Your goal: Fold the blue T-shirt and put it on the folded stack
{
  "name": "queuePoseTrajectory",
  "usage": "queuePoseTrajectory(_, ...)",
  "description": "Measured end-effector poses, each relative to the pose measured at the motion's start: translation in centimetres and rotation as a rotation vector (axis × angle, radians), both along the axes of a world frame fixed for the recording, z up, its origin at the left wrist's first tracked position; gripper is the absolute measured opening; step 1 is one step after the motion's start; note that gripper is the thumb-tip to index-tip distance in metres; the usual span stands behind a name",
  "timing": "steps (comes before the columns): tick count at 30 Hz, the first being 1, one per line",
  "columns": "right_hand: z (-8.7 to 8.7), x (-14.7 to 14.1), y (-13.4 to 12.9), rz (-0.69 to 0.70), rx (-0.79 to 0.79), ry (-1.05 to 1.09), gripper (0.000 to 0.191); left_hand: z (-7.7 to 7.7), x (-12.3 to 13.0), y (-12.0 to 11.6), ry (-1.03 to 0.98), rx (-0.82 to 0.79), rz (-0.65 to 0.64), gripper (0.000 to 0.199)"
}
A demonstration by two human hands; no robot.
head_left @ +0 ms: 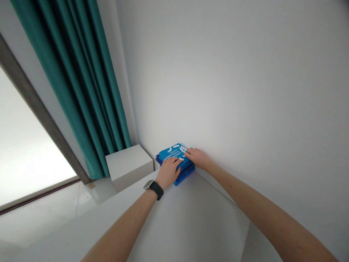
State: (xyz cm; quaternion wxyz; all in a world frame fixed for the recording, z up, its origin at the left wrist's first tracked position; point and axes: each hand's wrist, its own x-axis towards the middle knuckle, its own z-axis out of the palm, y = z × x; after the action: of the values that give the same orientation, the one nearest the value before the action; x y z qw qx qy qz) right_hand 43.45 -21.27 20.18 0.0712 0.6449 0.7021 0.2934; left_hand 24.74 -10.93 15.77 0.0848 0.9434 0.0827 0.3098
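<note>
A stack of folded blue items (174, 149) with white printing, the words "DALIAN INTERNATIONAL" among it, lies at the far end of a white surface against the wall. I cannot tell what kind of items they are. My left hand (169, 171), with a dark-strapped watch (155, 187) on its wrist, rests on the near left part of the stack, fingers spread over the top. At the right edge, my right hand (198, 158) lies with its fingertips on the top piece. The layers below show darker blue and purple edges.
The white surface (191, 218) runs towards me along the wall (218, 91). Beyond its left side stands a lower white box-like unit (129, 162). A green curtain (81, 91) hangs behind that, beside a bright framed window or door (29, 145). Shiny floor (54, 207) shows at lower left.
</note>
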Motion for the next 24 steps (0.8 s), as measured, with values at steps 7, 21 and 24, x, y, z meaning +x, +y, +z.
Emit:
queuePoseTrajectory(7,-1.4,0.3,-2.0,-0.047,0.077,0.091,0.026,-0.9,-0.1,-0.5,-0.005,0.073,0.026,0.039)
queuePoseTrajectory(21,-1.4,-0.4,-1.3,0.008,0.135,0.15,0.023,-1.2,-0.1,0.0,0.003,0.028,-0.014,0.038)
queuePoseTrajectory(24,-0.6,-0.4,-0.9,0.038,0.065,0.077,0.02,-1.3,-0.1,0.0,-0.013,0.022,-0.029,0.037)
